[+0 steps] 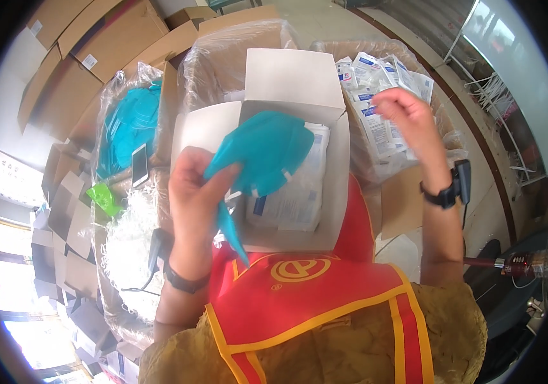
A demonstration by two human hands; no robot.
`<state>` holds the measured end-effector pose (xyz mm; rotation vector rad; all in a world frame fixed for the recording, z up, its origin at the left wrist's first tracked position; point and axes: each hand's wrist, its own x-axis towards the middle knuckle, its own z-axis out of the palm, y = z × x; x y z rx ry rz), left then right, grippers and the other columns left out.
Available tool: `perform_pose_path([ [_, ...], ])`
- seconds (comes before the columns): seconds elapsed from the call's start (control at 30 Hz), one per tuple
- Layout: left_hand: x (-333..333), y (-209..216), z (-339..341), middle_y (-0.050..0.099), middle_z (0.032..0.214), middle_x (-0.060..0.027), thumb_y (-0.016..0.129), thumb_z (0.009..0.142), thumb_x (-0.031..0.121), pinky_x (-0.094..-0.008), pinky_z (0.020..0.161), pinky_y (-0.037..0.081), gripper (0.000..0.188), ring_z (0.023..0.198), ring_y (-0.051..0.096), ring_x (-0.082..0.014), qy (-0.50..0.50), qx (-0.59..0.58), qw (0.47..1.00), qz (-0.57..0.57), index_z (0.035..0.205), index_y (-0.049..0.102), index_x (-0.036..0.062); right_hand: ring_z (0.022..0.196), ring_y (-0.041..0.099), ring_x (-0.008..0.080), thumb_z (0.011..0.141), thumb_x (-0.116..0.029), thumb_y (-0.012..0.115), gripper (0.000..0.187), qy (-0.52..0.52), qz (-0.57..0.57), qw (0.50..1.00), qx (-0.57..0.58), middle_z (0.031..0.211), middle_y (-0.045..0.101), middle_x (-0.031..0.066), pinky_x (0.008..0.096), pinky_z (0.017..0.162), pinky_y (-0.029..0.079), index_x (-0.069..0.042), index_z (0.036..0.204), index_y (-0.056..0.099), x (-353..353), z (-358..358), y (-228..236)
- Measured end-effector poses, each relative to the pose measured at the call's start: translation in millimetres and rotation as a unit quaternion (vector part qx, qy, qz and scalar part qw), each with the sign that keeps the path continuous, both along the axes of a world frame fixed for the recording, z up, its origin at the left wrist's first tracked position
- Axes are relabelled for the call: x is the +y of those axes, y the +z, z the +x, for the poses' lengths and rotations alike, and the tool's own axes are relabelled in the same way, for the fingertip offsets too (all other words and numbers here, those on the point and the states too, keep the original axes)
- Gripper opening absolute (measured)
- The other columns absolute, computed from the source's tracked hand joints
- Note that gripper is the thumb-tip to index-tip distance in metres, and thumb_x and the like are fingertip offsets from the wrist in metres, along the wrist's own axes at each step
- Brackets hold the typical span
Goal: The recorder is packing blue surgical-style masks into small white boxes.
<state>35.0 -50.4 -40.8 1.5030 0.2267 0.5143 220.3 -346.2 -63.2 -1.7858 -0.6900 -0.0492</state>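
As the teal mask (264,150) looks light, bendable, the left hand (197,178) rightly pinches its edge. The right hand's (416,120) grip is unclear.

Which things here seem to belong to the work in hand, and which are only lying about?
Probably in the work:
teal mask-like item in the left hand
open white box
white packets inside it
more packets near the right hand

Probably just lying about:
white phone
green item

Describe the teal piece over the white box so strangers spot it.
Find the open white box by the red apron. Over it, the left hand holds a broad teal piece, raised, unlike the teal heap in the carton at left.
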Motion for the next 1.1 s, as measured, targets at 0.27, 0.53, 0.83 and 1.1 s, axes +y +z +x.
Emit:
perform_pose_path([
  [0.27,4.5,9.6,-37.6,0.057,0.067,0.0017,0.073,0.081,0.005,-0.0168,0.043,0.034,0.02,0.048,0.045,-0.0037,-0.064,-0.029,0.997,-0.017,0.085,0.053,0.0081,0.068,0.055,0.0065,0.082,-0.008,0.071,0.022,0.109,-0.012,0.992,0.068,0.075,0.06,-0.0014,0.0232,0.064,0.046,-0.003,0.1,0.06,106.5,-100.8,12.0],
  [0.53,67.6,12.7,-57.9,0.057,0.063,0.0032,0.07,0.084,0.004,-0.0173,0.041,0.031,0.013,0.045,0.043,-0.0025,0.054,-0.054,0.995,-0.061,0.081,0.057,0.0076,0.081,0.055,0.0131,0.079,-0.002,0.067,0.011,0.186,-0.095,0.977,-0.047,0.087,0.056,0.0031,0.0261,0.074,0.044,-0.003,0.083,0.057,74.8,-148.5,23.7],
  [0.83,39.7,3.7,-71.6,0.06,0.069,0.0007,0.066,0.088,0.008,-0.0177,0.042,0.036,0.01,0.053,0.053,-0.0048,-0.157,-0.047,0.976,-0.141,0.083,0.057,0.0079,0.093,0.055,0.0186,0.079,0.004,0.063,0.014,0.17,0.094,0.972,-0.136,0.099,0.054,0.0086,0.0271,0.082,0.044,-0.005,0.082,0.052,114.6,-154.4,55.0],
  [1.1,41.9,0.7,-71.6,0.049,0.064,0.0004,0.041,0.095,0.06,-0.0213,0.048,0.027,0.066,0.052,0.038,-0.0078,-0.035,0.034,0.982,-0.184,0.111,0.06,-0.0009,0.075,0.056,0.0252,0.079,0.004,0.058,0.014,0.084,-0.02,0.973,-0.216,0.089,0.052,0.0103,0.0319,0.066,0.046,-0.003,0.086,0.047,131.0,-173.8,53.0],
])
